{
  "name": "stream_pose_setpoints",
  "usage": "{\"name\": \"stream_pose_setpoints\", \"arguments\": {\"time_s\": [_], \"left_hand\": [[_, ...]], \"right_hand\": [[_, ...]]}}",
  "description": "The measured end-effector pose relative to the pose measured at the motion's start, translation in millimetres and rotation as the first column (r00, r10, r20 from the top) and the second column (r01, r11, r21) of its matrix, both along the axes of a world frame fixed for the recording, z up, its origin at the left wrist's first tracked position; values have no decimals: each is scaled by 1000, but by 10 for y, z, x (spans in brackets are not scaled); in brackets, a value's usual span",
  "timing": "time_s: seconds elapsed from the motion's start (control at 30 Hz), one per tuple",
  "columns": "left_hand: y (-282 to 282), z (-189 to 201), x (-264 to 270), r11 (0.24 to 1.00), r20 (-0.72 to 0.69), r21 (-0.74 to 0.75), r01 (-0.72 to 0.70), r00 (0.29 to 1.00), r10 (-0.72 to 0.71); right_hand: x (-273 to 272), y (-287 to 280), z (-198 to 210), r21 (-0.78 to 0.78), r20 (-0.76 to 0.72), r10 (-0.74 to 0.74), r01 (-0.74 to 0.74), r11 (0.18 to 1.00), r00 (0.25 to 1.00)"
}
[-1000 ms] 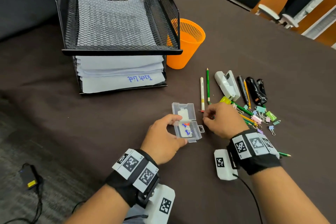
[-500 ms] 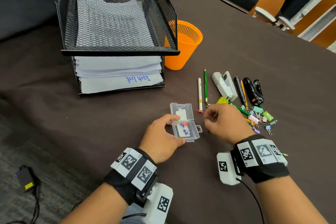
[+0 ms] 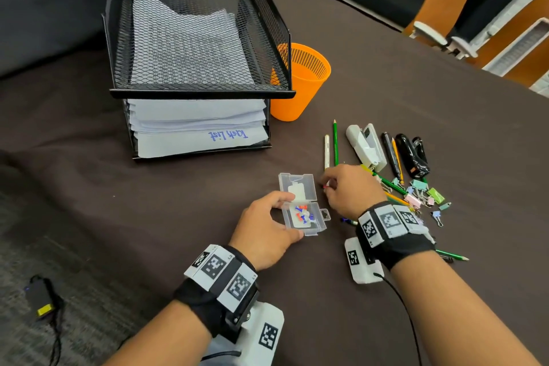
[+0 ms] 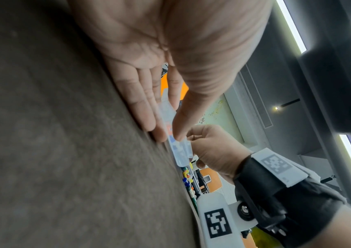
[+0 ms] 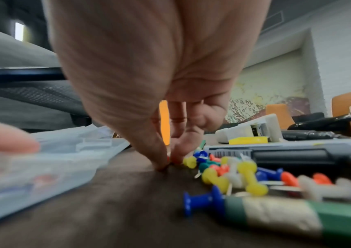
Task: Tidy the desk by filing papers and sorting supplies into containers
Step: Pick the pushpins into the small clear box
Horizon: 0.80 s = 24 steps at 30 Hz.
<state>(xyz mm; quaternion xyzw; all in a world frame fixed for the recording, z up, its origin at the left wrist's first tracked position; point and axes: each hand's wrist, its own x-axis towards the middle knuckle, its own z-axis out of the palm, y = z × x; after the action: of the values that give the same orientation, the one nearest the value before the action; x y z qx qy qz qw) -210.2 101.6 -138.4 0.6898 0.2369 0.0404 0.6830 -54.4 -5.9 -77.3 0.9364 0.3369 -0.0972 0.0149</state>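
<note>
Clear box (image 3: 303, 211): small transparent case lying open on the dark tabletop (image 3: 178, 202), lid flipped back away from the person; taken as the landmark here.
Box contents: a few red and blue push pins (image 3: 303, 213) lie in the near half.
Left hand (image 3: 264, 229): at the box's left side, thumb on the far edge and fingers (image 4: 147, 107) along the near side, holding the box flat on the tabletop.
Right hand (image 3: 350, 189): just right of the box; thumb and forefinger tips are narrowed together on a red push pin (image 3: 326, 186) at the tabletop, the other fingers curled.
Loose push pins (image 5: 240, 172): a heap of yellow, blue, red, white and green ones just right of the box, under and beside the right hand.
Pencils and pens (image 3: 335, 142): beyond and right of the box, lying roughly parallel; one green pencil (image 3: 451, 255) lies to the near right.
White stapler (image 3: 365, 144): right of and beyond the box, among the pens.
Black stapler (image 3: 411, 154): farther right than the white one.
Binder clips (image 3: 421, 196): pastel cluster well right of the box.
Orange cup (image 3: 303, 83): upright, beyond the box.
Mesh paper tray (image 3: 202, 92): two black tiers beyond and left of the box, touching the cup's side in the head view; sheets in both tiers, the lowest front sheet marked "Task List".
</note>
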Motion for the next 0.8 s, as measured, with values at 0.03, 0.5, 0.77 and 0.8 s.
{"name": "stream_pose_setpoints", "arguments": {"time_s": [0.03,0.5,0.77,0.8], "left_hand": [[1,-3,1,1000,-1,-1,-4,1000,4],[2,-53,21,1000,-11,10,-14,1000,14],[11,-23,18,1000,-3,9,-3,1000,3],[13,-22,16,1000,-4,10,0,1000,0]], "right_hand": [[-15,2,1,-15,29,16,-16,1000,999],[7,-362,267,407,-207,-80,161,899,975],[70,-130,-21,-15,49,-78,79,997,996],[57,-108,-43,-19,90,-67,69,997,994]]}}
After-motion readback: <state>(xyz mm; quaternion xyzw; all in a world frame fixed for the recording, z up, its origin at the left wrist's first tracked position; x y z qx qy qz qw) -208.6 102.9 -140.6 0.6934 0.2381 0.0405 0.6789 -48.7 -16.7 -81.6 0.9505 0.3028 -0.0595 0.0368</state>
